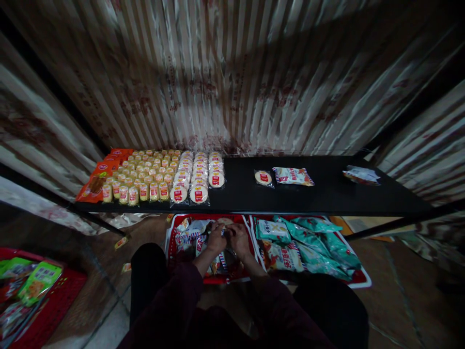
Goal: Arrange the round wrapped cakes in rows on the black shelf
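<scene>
your view is dim overall, its light source out of sight. the striped curtain (232, 116) catches the most light around its middle, crossed higher up by a broad, soft shadow, while the corners sink toward black. small glints sit on the clear wrappers (198, 195) along the dark shelf (238, 189). your left hand (217, 238) and right hand (239, 240) look murky, their fingertips hard to make out. your sleeves (185, 286) lose nearly all detail. wide-angle stretching pulls at the edges, and small print looks soft.

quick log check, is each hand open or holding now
Left hand: fingers curled over red basket; hold can't be told.
Right hand: fingers curled too; hold can't be told.
</scene>
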Demonstrator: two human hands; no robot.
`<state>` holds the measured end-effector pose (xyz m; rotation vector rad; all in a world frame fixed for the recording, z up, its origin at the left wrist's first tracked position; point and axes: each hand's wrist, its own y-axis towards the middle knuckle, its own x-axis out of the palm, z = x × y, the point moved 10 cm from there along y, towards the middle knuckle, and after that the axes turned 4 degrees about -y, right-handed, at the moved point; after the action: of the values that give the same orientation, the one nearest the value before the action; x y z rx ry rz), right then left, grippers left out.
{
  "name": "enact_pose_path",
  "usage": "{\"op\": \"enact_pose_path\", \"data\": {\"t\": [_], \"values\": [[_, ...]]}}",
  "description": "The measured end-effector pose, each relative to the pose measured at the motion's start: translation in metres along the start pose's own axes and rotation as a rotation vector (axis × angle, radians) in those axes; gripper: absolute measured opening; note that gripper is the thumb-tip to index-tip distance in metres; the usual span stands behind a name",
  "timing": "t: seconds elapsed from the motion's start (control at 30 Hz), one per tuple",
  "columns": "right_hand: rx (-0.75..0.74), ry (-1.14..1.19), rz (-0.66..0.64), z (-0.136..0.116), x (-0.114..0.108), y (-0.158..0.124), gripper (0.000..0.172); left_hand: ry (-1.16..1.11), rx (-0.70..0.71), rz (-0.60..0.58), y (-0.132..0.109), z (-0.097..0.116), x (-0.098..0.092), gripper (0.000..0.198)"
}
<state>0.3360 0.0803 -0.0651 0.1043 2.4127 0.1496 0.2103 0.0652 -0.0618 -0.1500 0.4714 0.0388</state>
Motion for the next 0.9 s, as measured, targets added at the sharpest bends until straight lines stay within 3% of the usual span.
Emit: {"op": "enact_pose_path", "data": {"t": [0.17, 0.47, 0.73, 0.9], "values": [[-0.072, -0.029, -0.079, -0.015, 0.004, -0.032, 0.027, 0.052, -0.065, -0.019, -0.035, -0.016, 0.005, 0.052], [-0.112, -0.239, -0.217, -0.031, 0.012, -0.075, 0.029, 0.182, -0.117, -0.032, -0.076, -0.011, -0.002, 0.054], [-0.198, -0.197, -0.147, -0.061, -0.014, -0.08, 0.028, 0.102, -0.137, 0.084, -0.087, -0.007, -0.013, 0.041], [-0.252, -0.056, -0.062, -0.081, -0.032, -0.077, 0.029, -0.03, -0.039, 0.171, -0.083, 0.002, -0.027, 0.037]]}}
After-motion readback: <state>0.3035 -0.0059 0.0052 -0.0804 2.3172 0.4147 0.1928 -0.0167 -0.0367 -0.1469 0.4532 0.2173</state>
